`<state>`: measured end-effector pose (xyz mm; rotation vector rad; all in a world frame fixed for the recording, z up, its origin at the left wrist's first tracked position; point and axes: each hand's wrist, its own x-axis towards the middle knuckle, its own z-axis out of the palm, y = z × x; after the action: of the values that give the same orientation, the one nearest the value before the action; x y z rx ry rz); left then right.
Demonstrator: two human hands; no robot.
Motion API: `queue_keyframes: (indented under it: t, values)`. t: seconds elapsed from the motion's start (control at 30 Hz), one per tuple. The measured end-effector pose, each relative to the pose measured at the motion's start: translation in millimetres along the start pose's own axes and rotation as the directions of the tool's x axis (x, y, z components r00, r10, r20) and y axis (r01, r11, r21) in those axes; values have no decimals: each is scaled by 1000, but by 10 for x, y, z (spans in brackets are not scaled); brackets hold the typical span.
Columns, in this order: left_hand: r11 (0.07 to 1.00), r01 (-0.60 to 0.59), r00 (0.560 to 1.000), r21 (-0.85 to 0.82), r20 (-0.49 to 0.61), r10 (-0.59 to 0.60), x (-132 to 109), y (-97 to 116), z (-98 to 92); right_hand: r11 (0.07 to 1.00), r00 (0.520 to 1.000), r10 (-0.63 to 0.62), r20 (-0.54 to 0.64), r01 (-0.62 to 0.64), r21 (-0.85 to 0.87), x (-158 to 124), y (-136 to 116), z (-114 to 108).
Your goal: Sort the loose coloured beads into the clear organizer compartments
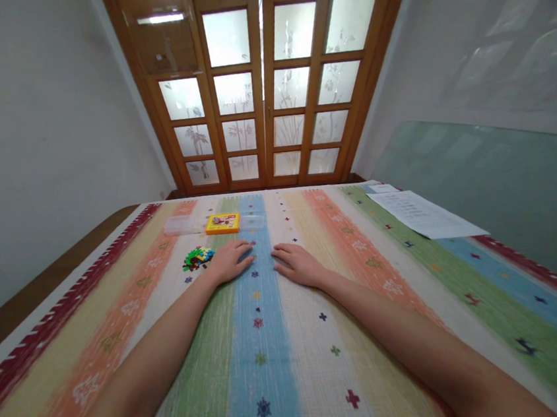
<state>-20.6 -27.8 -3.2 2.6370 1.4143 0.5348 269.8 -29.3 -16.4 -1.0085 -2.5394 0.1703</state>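
Pause, apparently: left hand (233, 261) and right hand (298, 263) empty, loosely spread; reaching bricks (195, 260) calls for leftward movement.

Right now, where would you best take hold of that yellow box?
Probably by its near and far edges, coming down from above on the near side: the yellow box looks low and flat, and clear plastic lies to its left and right, crowding those ends.

Printed sheet (422, 214) at right; wooden doors (291, 111) with frosted panes (234, 94) beyond
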Motion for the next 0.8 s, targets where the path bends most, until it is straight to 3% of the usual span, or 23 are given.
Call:
queue_keyframes:
  t: [0.23, 0.57, 0.8]
  values:
    - [995, 78, 992, 69, 96, -85, -4, 306, 252, 998, 1000, 23, 10, -22, -54, -10, 9, 43]
    - [994, 67, 982, 81, 168, -80, -11, 265, 262, 996, 994, 58, 94, -52, -67, -4, 4, 41]
    - [989, 124, 969, 82, 203, -138, -17, 274, 245, 996, 986, 62, 157, -52, -69, -9, 23, 60]
